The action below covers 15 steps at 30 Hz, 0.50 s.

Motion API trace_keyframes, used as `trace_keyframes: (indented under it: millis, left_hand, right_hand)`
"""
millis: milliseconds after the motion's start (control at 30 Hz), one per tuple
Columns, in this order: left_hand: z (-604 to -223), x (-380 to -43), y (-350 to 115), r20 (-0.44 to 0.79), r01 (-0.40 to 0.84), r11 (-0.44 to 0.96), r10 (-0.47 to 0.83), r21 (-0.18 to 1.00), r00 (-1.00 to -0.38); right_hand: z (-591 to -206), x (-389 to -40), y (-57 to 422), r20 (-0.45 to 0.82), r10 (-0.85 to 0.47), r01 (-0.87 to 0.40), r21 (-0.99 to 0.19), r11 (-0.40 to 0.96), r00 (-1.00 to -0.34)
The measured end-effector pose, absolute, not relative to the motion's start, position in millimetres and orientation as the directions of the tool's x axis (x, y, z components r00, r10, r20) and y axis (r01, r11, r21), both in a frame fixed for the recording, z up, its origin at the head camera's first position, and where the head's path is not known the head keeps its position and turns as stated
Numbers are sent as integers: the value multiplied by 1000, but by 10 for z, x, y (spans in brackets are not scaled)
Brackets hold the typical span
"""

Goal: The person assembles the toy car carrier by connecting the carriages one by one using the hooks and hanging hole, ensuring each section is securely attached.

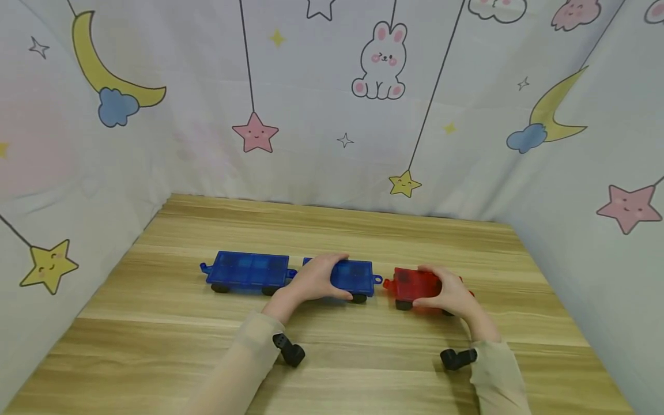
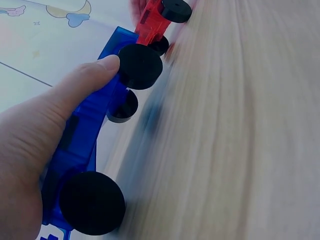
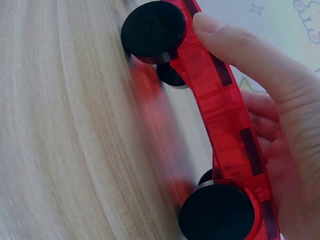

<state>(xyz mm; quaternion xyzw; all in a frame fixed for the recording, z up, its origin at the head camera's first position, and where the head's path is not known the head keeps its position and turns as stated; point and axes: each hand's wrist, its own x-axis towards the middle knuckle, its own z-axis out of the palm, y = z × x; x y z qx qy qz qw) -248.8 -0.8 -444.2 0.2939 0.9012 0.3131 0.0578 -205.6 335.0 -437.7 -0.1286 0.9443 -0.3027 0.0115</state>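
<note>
My left hand (image 1: 320, 278) grips a blue toy train car (image 1: 355, 275) from above, thumb on the near side and fingers over the far side. In the left wrist view the thumb presses the blue side beside a black wheel (image 2: 141, 66). My right hand (image 1: 450, 292) holds a red toy train car (image 1: 412, 282) the same way; its thumb lies along the red side (image 3: 220, 110) in the right wrist view. A blue ring (image 1: 378, 279) on the held blue car faces the red car's hook (image 1: 387, 283), with a small gap between them in the head view.
Left of the held blue car stands a second blue train car (image 1: 249, 270), its right coupling (image 1: 292, 274) close against the held one. All are on a wooden table (image 1: 342, 363). Patterned white cloth (image 1: 321, 161) hangs behind and along both sides.
</note>
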Motion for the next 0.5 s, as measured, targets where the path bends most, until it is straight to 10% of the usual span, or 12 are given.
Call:
trace_keyframes:
  millis: [500]
  left_hand:
    - [-4446, -2497, -23, 96, 504, 610, 575, 612, -812]
  right_hand:
    - [-4378, -2060, 3299, 40, -238, -217, -575, 789, -970]
